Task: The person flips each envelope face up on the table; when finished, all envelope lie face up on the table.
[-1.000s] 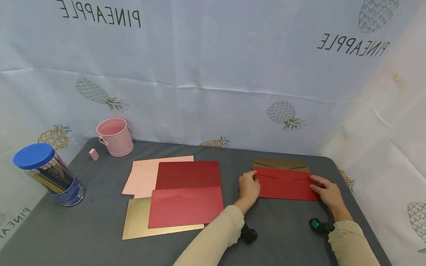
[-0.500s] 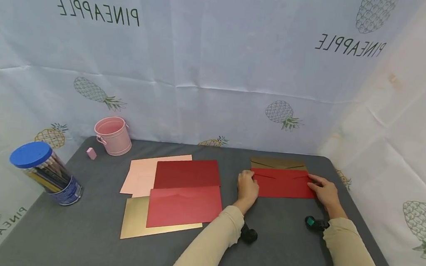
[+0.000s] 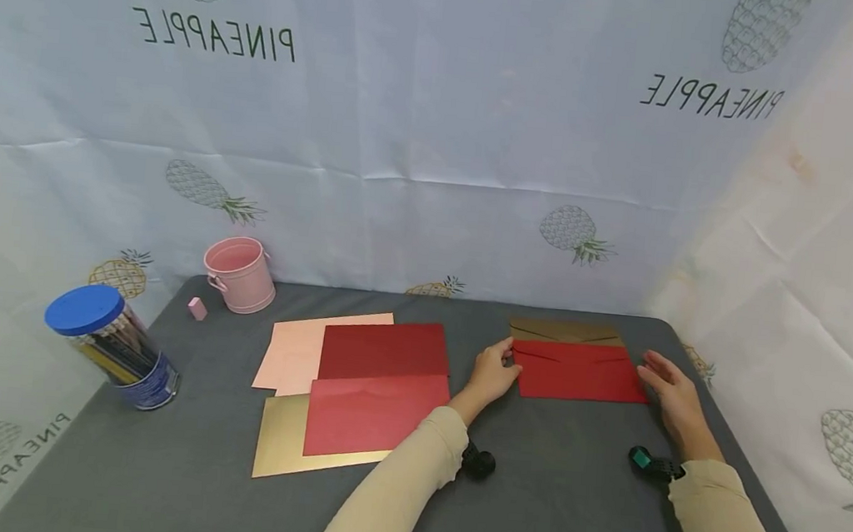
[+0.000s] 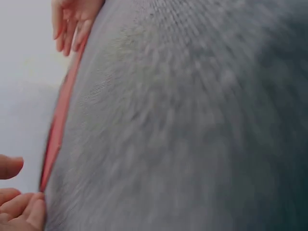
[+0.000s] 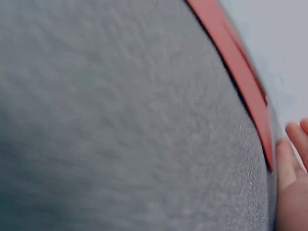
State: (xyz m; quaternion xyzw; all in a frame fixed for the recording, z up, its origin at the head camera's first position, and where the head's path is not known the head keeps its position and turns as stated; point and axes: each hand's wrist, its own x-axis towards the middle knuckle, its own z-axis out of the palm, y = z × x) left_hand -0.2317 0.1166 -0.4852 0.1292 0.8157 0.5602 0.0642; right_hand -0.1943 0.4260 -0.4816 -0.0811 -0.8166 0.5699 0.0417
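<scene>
A bright red envelope (image 3: 575, 380) lies flat at the right side of the table, overlapping the lower part of a brown-gold envelope (image 3: 570, 333). At the red envelope's left edge is my left hand (image 3: 491, 373), its fingertips right by the paper and the thumb apart from the fingers in the left wrist view. My right hand (image 3: 677, 400) stands just off the envelope's right edge, fingers loosely extended and holding nothing. In the right wrist view, a strip of grey cloth shows between this hand (image 5: 292, 192) and the red envelope's corner (image 5: 262, 127).
Left of my arms lie a dark red sheet (image 3: 384, 350), a lighter red one (image 3: 373, 416), pale pink paper (image 3: 295, 352) and a gold sheet (image 3: 278, 446), overlapping. Farther left are a pink bucket (image 3: 244, 285), a pink eraser-like block (image 3: 197, 308) and a blue-lidded pencil jar (image 3: 115, 350).
My right hand has come away from the red envelope's right edge. My left hand has eased slightly left and lower at its edge. The head view has shifted a little.
</scene>
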